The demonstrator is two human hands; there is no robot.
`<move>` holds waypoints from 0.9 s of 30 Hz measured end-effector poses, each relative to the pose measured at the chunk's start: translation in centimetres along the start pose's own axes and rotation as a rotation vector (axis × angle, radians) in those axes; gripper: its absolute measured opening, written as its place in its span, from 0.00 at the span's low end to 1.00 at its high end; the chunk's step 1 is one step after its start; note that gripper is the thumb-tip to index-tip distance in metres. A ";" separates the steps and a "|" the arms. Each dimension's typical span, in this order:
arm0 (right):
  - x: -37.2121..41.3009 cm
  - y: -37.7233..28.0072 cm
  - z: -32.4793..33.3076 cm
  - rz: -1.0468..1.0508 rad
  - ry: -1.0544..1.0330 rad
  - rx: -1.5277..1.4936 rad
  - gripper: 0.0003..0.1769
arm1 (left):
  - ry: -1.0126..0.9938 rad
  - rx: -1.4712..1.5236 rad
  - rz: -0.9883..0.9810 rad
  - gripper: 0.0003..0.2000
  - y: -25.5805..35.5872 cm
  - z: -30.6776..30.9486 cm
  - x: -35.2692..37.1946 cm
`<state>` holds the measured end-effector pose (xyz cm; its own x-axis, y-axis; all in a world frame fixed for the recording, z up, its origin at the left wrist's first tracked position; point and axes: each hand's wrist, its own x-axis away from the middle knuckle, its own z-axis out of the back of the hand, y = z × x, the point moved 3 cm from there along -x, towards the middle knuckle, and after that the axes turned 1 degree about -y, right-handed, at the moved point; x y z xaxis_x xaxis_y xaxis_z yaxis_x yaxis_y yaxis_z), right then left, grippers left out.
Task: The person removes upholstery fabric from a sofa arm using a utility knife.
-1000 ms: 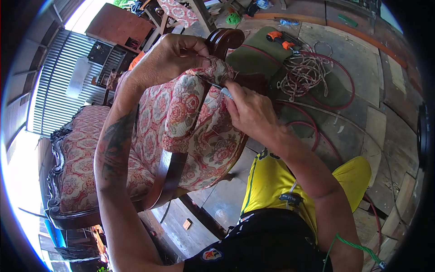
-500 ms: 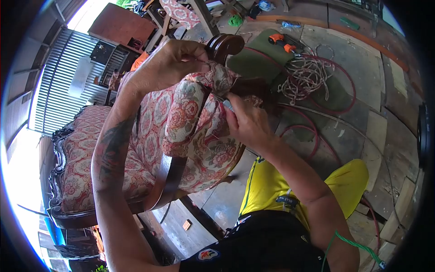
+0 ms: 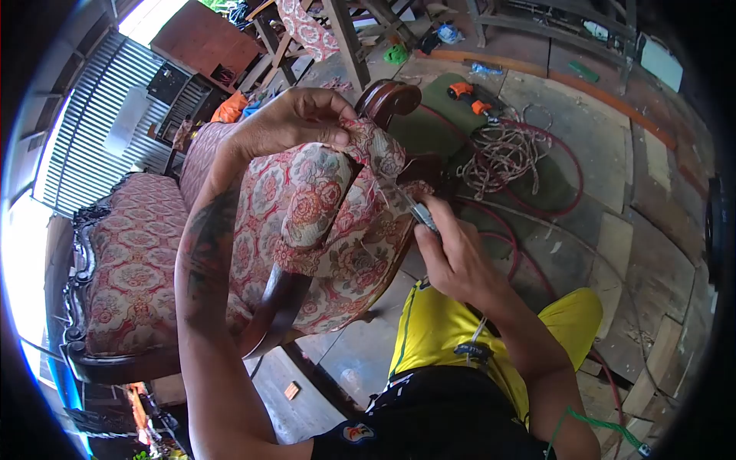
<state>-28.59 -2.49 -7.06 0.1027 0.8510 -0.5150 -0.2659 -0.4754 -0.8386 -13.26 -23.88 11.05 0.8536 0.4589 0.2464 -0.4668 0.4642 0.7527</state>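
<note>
My left hand (image 3: 295, 123) is closed, its fingertips pinching a loose flap of floral fabric (image 3: 377, 147) by the scrolled wooden arm end (image 3: 391, 100). My right hand (image 3: 458, 249) grips a utility knife (image 3: 423, 215) with a grey handle. The thin blade points up and left toward the fabric just below the flap. Red and cream floral upholstery covers the padded armrest (image 3: 310, 199) of the sofa. A dark slit runs along the pad's right side, and a few loose threads hang there. Below the pad shows the curved wooden arm support (image 3: 284, 303).
An orange and black power drill (image 3: 469, 100) lies on a dark green mat (image 3: 445, 115). Nearby are a tangled rope (image 3: 506, 157) and a red hose (image 3: 579, 165) on the floor. A small wood block (image 3: 292, 390) lies low in view. The carved sofa frame (image 3: 73, 284) stands at left.
The right hand has drawn back, down and to the right, and the knife's blade now shows clear. The left hand keeps its pinch on the flap. The view has shifted slightly.
</note>
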 end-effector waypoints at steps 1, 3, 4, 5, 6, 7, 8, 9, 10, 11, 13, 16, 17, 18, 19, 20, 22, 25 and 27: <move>-0.4 -1.1 0.9 0.004 -0.005 0.027 0.20 | 0.006 0.010 -0.025 0.15 -0.7 0.4 -0.3; -1.5 -3.9 2.7 0.030 -0.009 0.082 0.20 | -0.015 0.065 -0.087 0.13 -2.0 0.7 -0.6; -2.1 -4.8 3.4 -0.052 -0.095 0.077 0.21 | -0.007 0.055 -0.133 0.12 -2.4 0.7 -0.8; -2.9 -5.7 3.9 -0.056 -0.106 0.108 0.21 | -0.001 0.075 -0.159 0.12 -2.8 0.7 -0.9; -3.9 -6.6 4.1 0.008 -0.140 0.201 0.22 | -0.015 0.109 -0.172 0.12 -3.1 0.6 -1.0; -4.8 -7.2 4.2 0.072 -0.174 0.292 0.22 | -0.032 0.142 -0.185 0.12 -3.3 0.5 -1.1; -5.7 -7.8 4.1 0.176 -0.149 0.390 0.22 | -0.032 0.183 -0.214 0.12 -3.6 0.4 -1.1; -6.7 -8.1 4.1 0.175 -0.162 0.419 0.22 | -0.027 0.200 -0.241 0.12 -3.9 0.3 -1.3; -7.6 -8.6 3.9 0.204 -0.203 0.498 0.22 | -0.033 0.248 -0.245 0.12 -4.4 0.1 -1.5; -8.4 -9.1 3.7 0.233 -0.247 0.573 0.22 | -0.038 0.296 -0.246 0.11 -4.8 -0.1 -1.5; -9.4 -10.0 3.0 0.251 -0.274 0.629 0.22 | -0.050 0.338 -0.277 0.11 -5.5 -0.3 -1.4; -10.0 -11.1 2.2 0.247 -0.357 0.687 0.22 | -0.033 0.279 -0.372 0.12 -6.1 -0.5 -1.4; -10.1 -11.3 2.1 0.235 -0.373 0.748 0.22 | -0.031 0.288 -0.386 0.12 -6.2 -0.5 -1.5; -10.2 -11.4 2.0 0.223 -0.388 0.807 0.22 | -0.009 0.268 -0.383 0.12 -6.3 -0.5 -1.5; -10.3 -11.4 2.0 0.222 -0.393 0.818 0.22 | 0.011 0.247 -0.377 0.12 -6.3 -0.4 -1.6; -10.4 -11.3 1.9 0.206 -0.401 0.835 0.22 | 0.011 0.252 -0.386 0.12 -6.2 -0.4 -1.5; -10.4 -11.2 1.8 0.188 -0.412 0.860 0.22 | 0.020 0.194 -0.389 0.12 -6.0 -0.4 -1.5; -10.2 -11.3 1.7 0.192 -0.411 0.915 0.22 | 0.021 0.185 -0.358 0.12 -6.3 -0.3 -1.8; -9.9 -11.5 1.5 0.179 -0.394 0.940 0.23 | 0.017 0.188 -0.380 0.12 -6.4 -0.3 -1.9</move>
<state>-27.95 -5.11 7.98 -0.2883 0.8782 -0.3817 -0.9051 -0.3801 -0.1908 -11.97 -27.46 5.56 0.9522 0.2951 -0.0796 -0.0676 0.4571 0.8869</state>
